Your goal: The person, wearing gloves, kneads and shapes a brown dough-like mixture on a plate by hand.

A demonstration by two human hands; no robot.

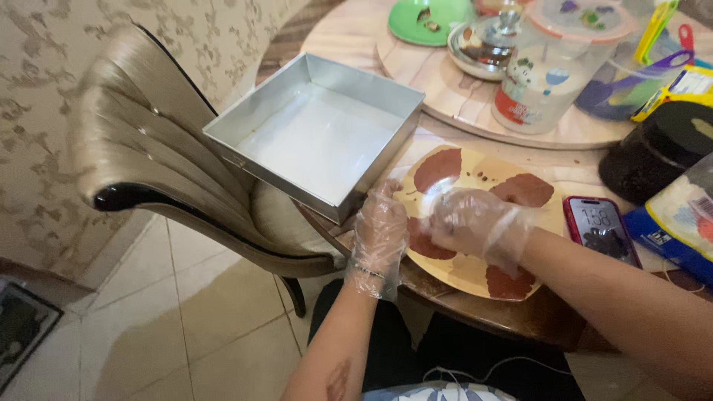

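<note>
Both my hands wear thin clear plastic gloves. My left hand [380, 236] rests on the near left edge of a square cream plate [475, 172] with brown leaf shapes, fingers loosely curled. My right hand [474, 225] hovers over the plate's middle, fingers bent down and blurred, so I cannot tell if it pinches anything. Just left of the plate a square metal baking tin [223, 134] stands empty, overhanging the table edge above a chair.
A phone in a red case [600, 229] lies right of the plate. A round turntable [445, 82] holds a clear lidded jug [553, 63], a glass lidded dish [486, 44] and a green plate [427, 18]. A dark round container [653, 152] and blue packet [668, 245] sit far right. Padded chair [141, 148] stands left.
</note>
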